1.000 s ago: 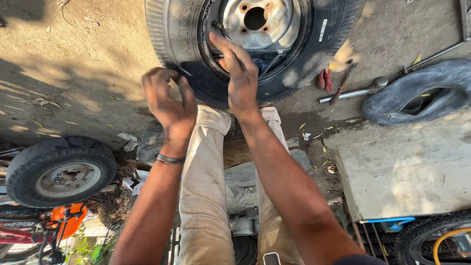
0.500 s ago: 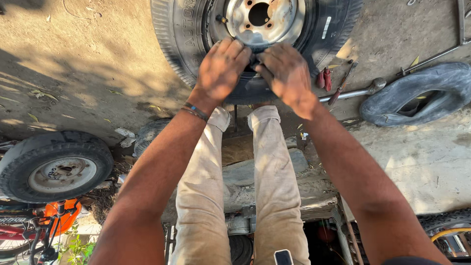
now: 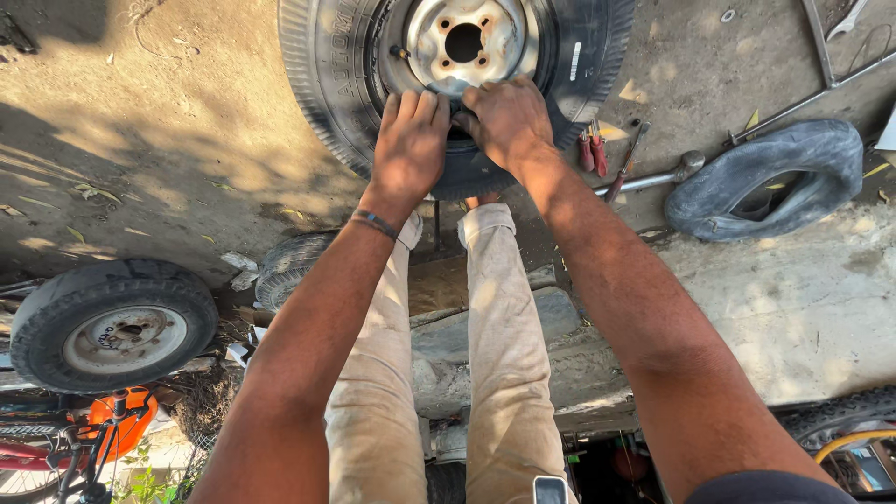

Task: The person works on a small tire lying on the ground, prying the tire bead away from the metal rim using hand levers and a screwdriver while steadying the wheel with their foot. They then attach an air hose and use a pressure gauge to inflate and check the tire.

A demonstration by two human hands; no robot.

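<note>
1. A single head view is given, taken from the person's head.
2. It is aimed steeply down along the legs (image 3: 485, 373) at the ground.
3. The tyre (image 3: 327, 84) at top centre is seen at arm's length.

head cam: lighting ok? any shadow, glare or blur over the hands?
Head view: low warm sun, long dark shadow across the dirt ground at left; left hand, right hand and steel rim sunlit, sharp, no harsh glare; frame edges curved by the wide lens.
</note>
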